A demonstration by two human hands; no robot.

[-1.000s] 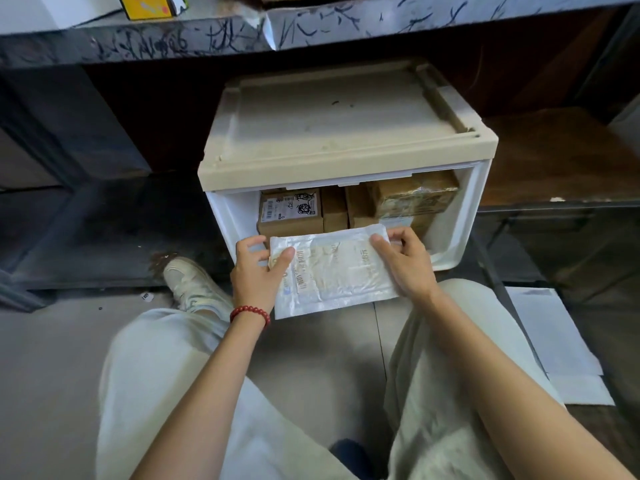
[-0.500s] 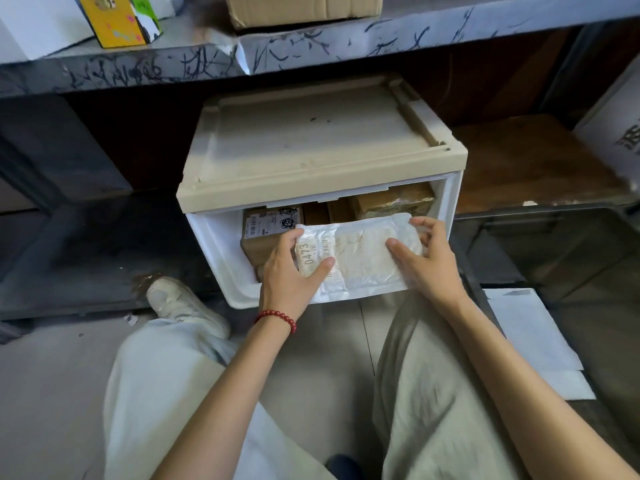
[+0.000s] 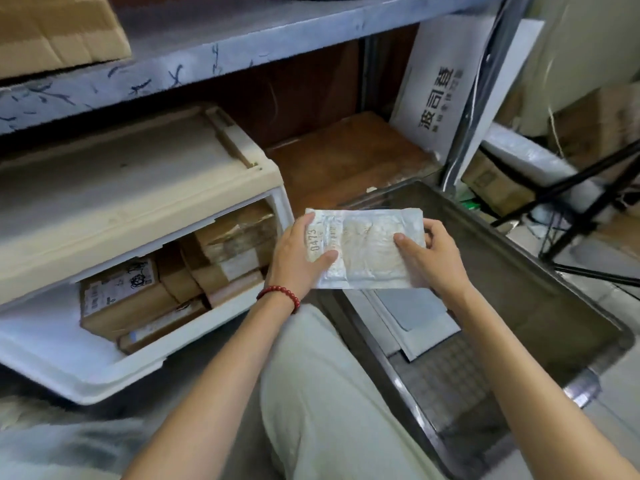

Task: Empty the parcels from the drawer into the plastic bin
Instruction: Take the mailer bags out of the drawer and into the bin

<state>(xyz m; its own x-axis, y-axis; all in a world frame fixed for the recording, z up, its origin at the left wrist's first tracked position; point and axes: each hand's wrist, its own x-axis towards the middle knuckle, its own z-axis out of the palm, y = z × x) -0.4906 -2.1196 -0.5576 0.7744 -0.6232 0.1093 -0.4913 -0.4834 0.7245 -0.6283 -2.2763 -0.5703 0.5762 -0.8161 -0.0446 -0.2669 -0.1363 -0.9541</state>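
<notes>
Drawer stood open at left. Brown parcels sat packed tight inside it, some stacked.

Left hand: grip pinched the left end of the white padded mailer, thumb on the label face, fingers behind. The mailer hung in the air, face up, between the drawer and the plastic bin. Its right part looked to be over the bin's left rim.

Right hand: same grip on the right end, thumb on top, fingers curled under.

The bin sat on the floor just right of the knee, with a few flat grey mailers on its bottom.

My read was that the step in hand was carry and drop:
- Shift right until the whole mailer clears the rim.
- Lower it, then let both grips go together so it lands flat on the grey ones.
- It looked soft and light, so a short drop should be harmless.
- Flat stacking would leave room for the boxes.
- The boxes looked rigid and wedged, so the top ones should come out first.

Room:
- A cardboard box sat on the shelf above, whose front edge carried dark scribbles.
- A wooden board lay under the shelf, right of the drawer unit.
- A white printed panel leaned upright behind the bin.
- Black tripod legs stood far right, with more cartons behind them, blurred.
</notes>
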